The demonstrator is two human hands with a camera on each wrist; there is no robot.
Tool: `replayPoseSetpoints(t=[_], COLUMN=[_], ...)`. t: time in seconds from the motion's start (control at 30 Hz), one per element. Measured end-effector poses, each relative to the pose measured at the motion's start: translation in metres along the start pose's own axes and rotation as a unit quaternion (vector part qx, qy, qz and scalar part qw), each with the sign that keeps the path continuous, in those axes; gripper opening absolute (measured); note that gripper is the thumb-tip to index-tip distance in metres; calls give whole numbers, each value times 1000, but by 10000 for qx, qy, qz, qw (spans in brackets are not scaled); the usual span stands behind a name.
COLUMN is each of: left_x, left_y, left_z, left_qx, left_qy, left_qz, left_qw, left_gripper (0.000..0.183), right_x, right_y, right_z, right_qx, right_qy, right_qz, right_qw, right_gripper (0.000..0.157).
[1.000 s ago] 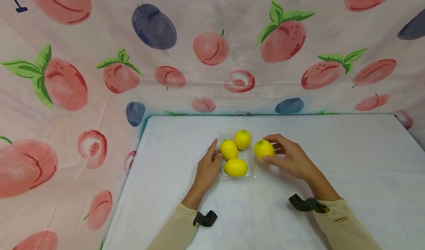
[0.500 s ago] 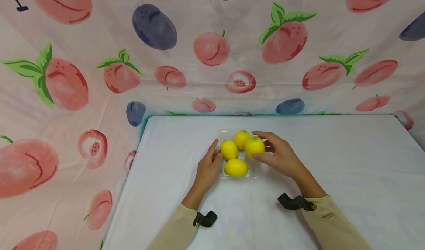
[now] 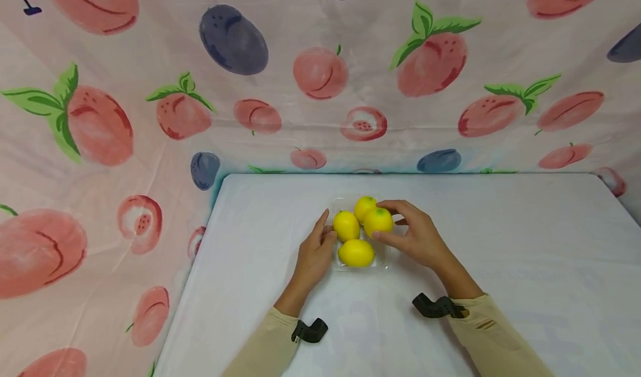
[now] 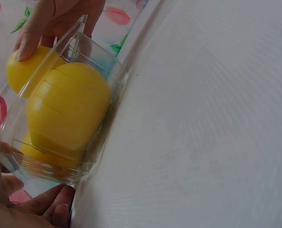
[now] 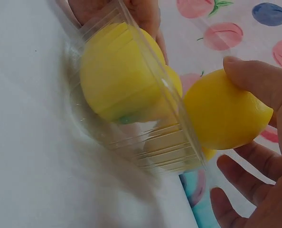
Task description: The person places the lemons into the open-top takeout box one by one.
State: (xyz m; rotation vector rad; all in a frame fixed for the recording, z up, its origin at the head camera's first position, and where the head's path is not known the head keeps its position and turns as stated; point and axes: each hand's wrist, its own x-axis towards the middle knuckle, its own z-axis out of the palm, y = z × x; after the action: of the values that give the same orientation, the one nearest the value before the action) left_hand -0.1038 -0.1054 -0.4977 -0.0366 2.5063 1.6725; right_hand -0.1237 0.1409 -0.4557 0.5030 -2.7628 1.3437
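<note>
Pinching a yellow lemon (image 3: 378,222) between thumb and curled fingertips, the right hand (image 3: 418,238) holds it over the right side of a clear plastic tray (image 3: 383,260), just above the one free corner; the right wrist view shows the fruit (image 5: 224,114) at the tray's rim (image 5: 179,123) and not yet down inside. The left hand (image 3: 312,252) lies with straight, relaxed fingers along the tray's left wall, touching it and steadying it. Three more lemons already sit in the tray: one at the back (image 3: 364,206), one at the left (image 3: 346,225) and one at the front (image 3: 356,252), close together. To do this well, I judge the held lemon should go straight down into the gap with the grip kept light, since the thin tray could slide or tip on the white table (image 3: 501,243); the bracing hand should stay against the wall until the fruit rests. A fruit-print cloth (image 3: 320,71) hangs behind.
</note>
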Motion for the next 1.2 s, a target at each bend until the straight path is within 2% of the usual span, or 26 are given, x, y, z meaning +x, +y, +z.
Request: replayPoseSetpoints(t=[0.2,0.6,1.0,1.2], left_x=[0,0,0,0], left_y=[-1,-1,-1,-2], left_z=[0,-1,-1,-1], left_qx=[-10,-30,-21,24], left_qy=[-30,-57,-46,-35], left_qz=[-36,31,21,27], left_qw=[10000,10000,10000,10000], left_gripper=[56,55,56,55], right_x=[1,1,1,0], right_y=[-1,2,-1,-3], right_z=[4,12,13,14], right_qx=[-249,-432,-340,-358], right_qy=[-30,-31,304,316], right_qz=[68,-167,-184,-204], right_qw=[9997,9989,9988,9987], right_gripper=[66,63,44,45])
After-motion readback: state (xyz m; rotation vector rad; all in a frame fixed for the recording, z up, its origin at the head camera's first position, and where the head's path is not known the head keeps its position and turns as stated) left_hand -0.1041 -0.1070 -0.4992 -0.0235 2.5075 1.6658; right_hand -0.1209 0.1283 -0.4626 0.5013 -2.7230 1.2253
